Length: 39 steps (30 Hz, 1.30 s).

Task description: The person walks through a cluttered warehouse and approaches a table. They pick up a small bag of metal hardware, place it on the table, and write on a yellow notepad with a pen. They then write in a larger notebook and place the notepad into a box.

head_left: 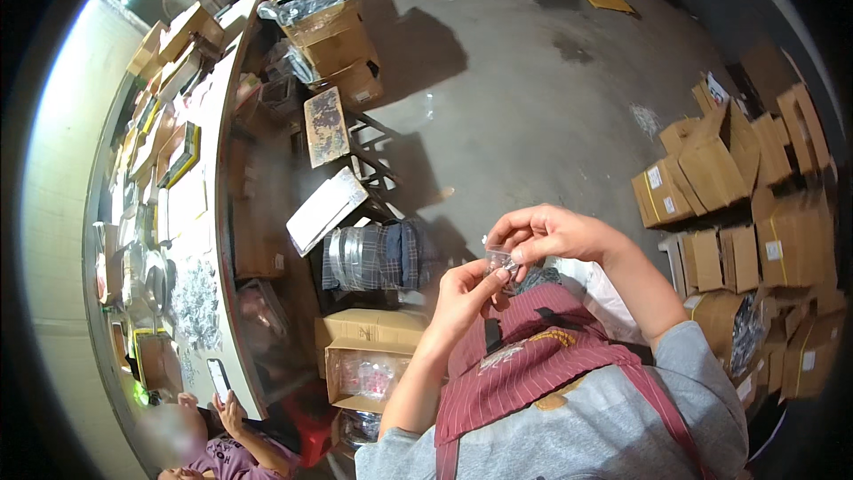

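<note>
Standing over a concrete floor, the person holds a small clear plastic bag up in front of their chest, above a striped maroon apron. The left hand comes up from below, and its thumb and fingertips pinch the lower edge of the bag. The right hand reaches in from the right, and its thumb and forefinger close on the upper edge, the other fingers curled loosely behind. So the bag sits squeezed between the two sets of fingertips, with something small and dark inside that is too tiny to make out.

A long table runs along the left, its top crowded with boxes and bags. Open cardboard boxes stand at its near edge, just beside the person. More cardboard cartons are stacked on the right, well apart. Near the table's bottom corner another person's hand rests beside a phone.
</note>
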Tool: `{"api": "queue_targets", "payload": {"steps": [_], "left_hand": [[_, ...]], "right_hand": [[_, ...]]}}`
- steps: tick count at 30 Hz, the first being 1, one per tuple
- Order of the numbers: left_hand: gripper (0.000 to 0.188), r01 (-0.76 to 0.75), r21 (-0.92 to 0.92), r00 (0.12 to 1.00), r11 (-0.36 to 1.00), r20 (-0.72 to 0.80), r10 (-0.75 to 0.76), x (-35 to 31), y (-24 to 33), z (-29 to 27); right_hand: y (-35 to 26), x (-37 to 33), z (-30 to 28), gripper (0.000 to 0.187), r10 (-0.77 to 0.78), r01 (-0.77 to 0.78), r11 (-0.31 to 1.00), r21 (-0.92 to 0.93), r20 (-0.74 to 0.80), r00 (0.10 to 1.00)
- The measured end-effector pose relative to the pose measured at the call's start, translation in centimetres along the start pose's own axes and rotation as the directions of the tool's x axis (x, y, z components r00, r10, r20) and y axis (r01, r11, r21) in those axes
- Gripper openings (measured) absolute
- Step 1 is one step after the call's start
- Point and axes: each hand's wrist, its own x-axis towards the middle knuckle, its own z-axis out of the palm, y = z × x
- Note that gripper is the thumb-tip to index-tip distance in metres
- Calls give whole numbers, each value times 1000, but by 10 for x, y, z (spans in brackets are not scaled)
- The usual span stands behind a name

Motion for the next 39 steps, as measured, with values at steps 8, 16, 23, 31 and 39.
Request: {"api": "queue_targets", "payload": {"steps": [8, 16, 23, 31, 39], "left_hand": [[27, -71, 73, 983, 995, -161, 82, 95, 23, -15], [47, 2, -98, 966, 995, -255, -27, 220, 75, -7], [34, 45, 191, 963, 981, -269, 8, 311, 108, 10], [31, 152, 172, 897, 973, -437, -63, 371, 89, -45], [26, -7, -44, 827, 999, -561, -19, 412, 123, -155]], "right_hand": [[-27, 84, -93, 43, -11, 12, 1000, -1, 118, 993], [-91, 157, -214, 25, -26, 82, 951, -299, 186, 982], [-115, 200, -318, 18, 116, -75, 975, -209, 191, 975], [-116, 298, -335, 10, 177, -82, 963, -258, 370, 912], [-159, 446, -329, 7, 231, 14, 888, -460, 473, 851]]}}
